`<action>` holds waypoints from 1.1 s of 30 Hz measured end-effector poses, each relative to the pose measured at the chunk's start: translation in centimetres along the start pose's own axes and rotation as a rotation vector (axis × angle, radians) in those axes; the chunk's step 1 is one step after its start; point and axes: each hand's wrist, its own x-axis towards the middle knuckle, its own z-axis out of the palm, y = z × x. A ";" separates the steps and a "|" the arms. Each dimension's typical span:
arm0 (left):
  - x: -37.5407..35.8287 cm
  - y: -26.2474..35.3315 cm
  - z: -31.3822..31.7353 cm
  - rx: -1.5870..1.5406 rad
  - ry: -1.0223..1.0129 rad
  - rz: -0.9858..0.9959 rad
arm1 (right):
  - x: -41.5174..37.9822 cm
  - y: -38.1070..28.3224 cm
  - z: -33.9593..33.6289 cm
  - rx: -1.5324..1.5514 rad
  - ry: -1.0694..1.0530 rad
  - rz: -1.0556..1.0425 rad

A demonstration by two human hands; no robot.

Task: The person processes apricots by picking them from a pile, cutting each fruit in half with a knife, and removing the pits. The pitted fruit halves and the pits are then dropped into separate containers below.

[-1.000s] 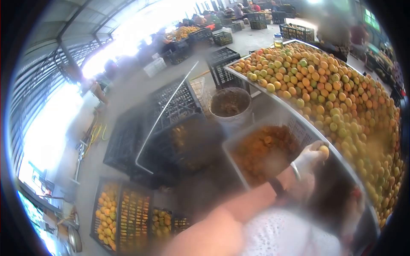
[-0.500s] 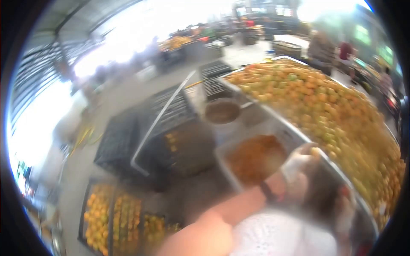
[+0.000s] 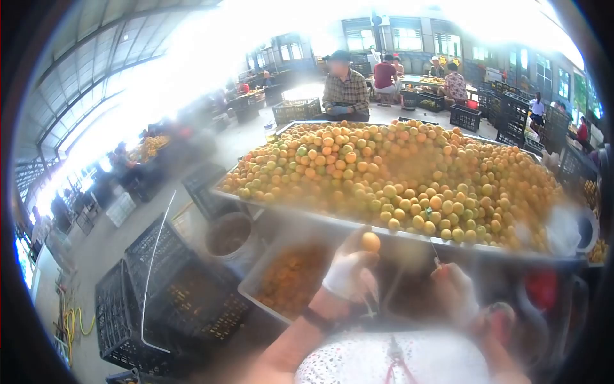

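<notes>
My left hand (image 3: 348,272), in a white glove with bare fingertips, is closed on a small round orange fruit (image 3: 370,241) and holds it up near the tray's front edge. To its right, my right hand (image 3: 457,291), also gloved, grips a slim tool like a thin-bladed knife (image 3: 436,254) with its tip pointing up; blur hides its exact shape. Beyond both hands, a metal-rimmed tray (image 3: 307,214) bears a big heap of similar orange and greenish fruit (image 3: 345,157). Below my left hand is a pale bin (image 3: 252,296) with a brownish-orange mass inside.
Black crates (image 3: 118,313) stand on the floor at left, with a bent white rod (image 3: 150,275) across them. A round bucket (image 3: 230,237) is beside the bin. Across the tray sits a person in a checked shirt (image 3: 345,93). More people and crates (image 3: 465,118) are farther back.
The view has swung left-to-right, so the tray now lies straight ahead. The fruit in my left hand and the tool in my right hand now show clearly.
</notes>
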 end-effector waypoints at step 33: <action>-3.0 -0.9 8.8 0.288 -0.337 -0.127 | -1.8 -3.4 0.6 0.003 -0.068 -0.221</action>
